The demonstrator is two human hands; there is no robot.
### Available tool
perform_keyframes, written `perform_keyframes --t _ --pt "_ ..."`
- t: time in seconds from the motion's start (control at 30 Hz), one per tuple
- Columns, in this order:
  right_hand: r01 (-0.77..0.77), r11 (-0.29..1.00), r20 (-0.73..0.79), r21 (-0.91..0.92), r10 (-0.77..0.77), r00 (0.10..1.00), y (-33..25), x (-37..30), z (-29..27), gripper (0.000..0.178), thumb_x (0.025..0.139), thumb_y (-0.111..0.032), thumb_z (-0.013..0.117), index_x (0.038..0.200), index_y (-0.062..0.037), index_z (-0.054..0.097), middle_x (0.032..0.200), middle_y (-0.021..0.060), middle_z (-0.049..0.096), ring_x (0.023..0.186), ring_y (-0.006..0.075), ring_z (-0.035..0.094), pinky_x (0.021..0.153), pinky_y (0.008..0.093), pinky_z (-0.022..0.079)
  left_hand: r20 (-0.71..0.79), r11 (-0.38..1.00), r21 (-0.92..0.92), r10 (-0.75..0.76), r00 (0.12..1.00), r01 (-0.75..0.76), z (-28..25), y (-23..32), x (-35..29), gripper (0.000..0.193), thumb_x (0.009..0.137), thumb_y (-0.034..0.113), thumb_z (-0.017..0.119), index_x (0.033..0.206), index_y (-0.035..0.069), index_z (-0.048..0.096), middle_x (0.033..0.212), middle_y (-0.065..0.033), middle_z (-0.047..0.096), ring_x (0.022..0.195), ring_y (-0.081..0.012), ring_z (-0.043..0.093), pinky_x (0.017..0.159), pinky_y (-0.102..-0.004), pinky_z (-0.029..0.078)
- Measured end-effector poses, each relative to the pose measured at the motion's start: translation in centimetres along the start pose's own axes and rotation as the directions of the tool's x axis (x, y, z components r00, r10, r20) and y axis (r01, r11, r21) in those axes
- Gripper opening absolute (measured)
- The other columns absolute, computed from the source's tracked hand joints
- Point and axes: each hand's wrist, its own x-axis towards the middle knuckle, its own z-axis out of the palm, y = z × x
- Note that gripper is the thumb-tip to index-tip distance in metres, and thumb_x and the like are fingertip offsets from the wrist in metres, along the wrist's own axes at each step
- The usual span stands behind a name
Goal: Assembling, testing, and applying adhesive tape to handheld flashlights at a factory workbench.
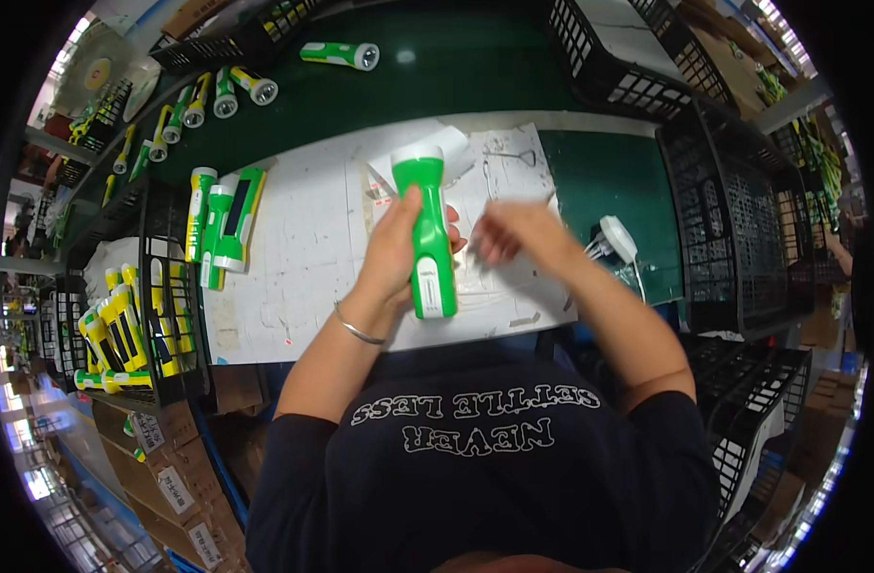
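A green flashlight with a white head and a white label strip is held over the white work surface, head pointing away from me. My left hand is shut around its middle, thumb on top and fingertips showing at the right side. Just right of the flashlight, apart from it, is my right hand. Its fingers bend downward and are smeared by motion, so whether they hold anything is unclear. A white curled sheet lies behind the flashlight head. Several green and yellow flashlights lie together at the work surface's left edge.
More flashlights lie on the green tabletop at the back. A black crate of yellow flashlights stands at left, another black crate at right. A white round-headed device with a cable and a metal wire hook lie on the table.
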Motion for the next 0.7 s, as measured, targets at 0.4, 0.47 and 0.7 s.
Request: perform_keyframes --t 0.4,0.47,0.7 --pt "-0.147 -0.052 -0.135 -0.988 -0.181 0.974 -0.6 8.0 -7.2 0.018 0.073 -0.012 0.056 0.088 -0.0064 0.065 0.094 0.0122 0.065 0.094 0.0287 0.06 0.08 0.0389 0.049 0.086 0.997 0.063 -0.044 0.995 0.038 0.6 0.3 -0.1 0.042 0.095 0.041 0.042 0.11 0.002 0.047 0.088 -0.011 0.057 0.071 -0.0153 0.056 0.061 -0.0291 0.052" --pt "-0.08 -0.11 -0.047 -0.991 -0.273 0.961 -0.4 7.9 -7.4 0.019 0.074 -0.014 0.056 0.09 -0.0047 0.063 0.091 0.0143 0.065 0.087 0.03 0.062 0.078 0.0398 0.049 0.088 0.998 0.067 -0.003 0.996 -0.003 0.7 0.4 -0.2 0.038 0.095 0.037 0.043 0.112 0.003 0.046 0.089 -0.0108 0.057 0.071 -0.0157 0.057 0.06 -0.03 0.053" --pt "0.264 0.599 0.074 -0.756 -0.323 0.944 -5.3 0.4 -2.2 0.018 0.086 -0.015 0.046 0.099 -0.0036 0.053 0.085 0.0179 0.062 0.079 0.037 0.059 0.069 0.0432 0.047 0.111 0.966 0.19 0.154 0.982 -0.173 0.0 0.4 0.0 0.034 0.096 0.033 0.043 0.113 0.003 0.043 0.095 -0.0111 0.056 0.077 -0.0147 0.057 0.067 -0.0302 0.052"
